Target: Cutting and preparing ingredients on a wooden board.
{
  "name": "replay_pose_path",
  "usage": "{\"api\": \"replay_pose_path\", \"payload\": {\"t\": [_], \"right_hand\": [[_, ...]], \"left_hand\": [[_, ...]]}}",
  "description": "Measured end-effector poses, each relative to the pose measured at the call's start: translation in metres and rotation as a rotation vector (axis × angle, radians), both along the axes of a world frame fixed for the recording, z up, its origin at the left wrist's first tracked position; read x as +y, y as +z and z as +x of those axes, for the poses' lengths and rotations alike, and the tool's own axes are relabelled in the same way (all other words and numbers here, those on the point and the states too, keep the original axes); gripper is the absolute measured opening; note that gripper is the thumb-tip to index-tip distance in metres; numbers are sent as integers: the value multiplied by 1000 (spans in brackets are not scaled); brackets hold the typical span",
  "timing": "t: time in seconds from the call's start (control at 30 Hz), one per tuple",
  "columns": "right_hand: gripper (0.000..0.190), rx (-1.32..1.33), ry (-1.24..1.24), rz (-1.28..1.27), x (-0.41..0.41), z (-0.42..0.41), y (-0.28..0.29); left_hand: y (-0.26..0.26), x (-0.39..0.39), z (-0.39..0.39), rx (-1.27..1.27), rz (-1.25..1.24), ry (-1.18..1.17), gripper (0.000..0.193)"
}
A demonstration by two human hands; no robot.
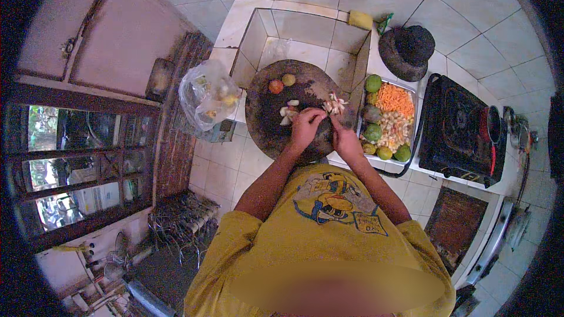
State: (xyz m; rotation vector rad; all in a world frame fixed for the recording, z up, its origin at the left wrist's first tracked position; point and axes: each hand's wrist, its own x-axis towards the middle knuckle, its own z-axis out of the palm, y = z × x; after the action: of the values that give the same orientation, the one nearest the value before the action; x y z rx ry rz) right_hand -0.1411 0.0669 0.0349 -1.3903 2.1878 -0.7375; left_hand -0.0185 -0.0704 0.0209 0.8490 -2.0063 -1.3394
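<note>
A round dark board (273, 127) lies over the front of the tiled sink. My left hand (306, 127) is above it, fingers pinched at a small piece too small to make out. Close on its right, my right hand (346, 138) has its fingers bent near the same spot; whether it holds a knife cannot be seen. Pale chopped pieces (335, 104) are heaped just beyond my fingertips. Larger pale chunks (287, 113) sit to the left of my left hand. Farther back on the board rest a reddish round fruit or vegetable (276, 86) and a yellowish-green one (289, 80).
Right of the board, a metal tray (413, 97) holds shredded orange pieces, pale diced pieces and several green fruits. Beyond it is a black gas stove (458, 141) with a small red pot (489, 125). A clear plastic bag (207, 92) of scraps is at left, a dark pot (407, 53) behind.
</note>
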Motion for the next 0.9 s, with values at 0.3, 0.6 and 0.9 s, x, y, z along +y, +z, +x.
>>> {"api": "replay_pose_path", "payload": {"t": [0.3, 0.6, 0.9], "right_hand": [[69, 27, 28, 89, 0, 0, -7], [70, 52, 37, 55, -4, 3, 1], [66, -237, -90, -56, -11, 3, -8]], "left_hand": [[-29, 12, -5, 176, 74, 82, 15], [-31, 7, -2, 15, -117, 29, 15], [-25, 6, 7, -18, -185, 40, 12]]}}
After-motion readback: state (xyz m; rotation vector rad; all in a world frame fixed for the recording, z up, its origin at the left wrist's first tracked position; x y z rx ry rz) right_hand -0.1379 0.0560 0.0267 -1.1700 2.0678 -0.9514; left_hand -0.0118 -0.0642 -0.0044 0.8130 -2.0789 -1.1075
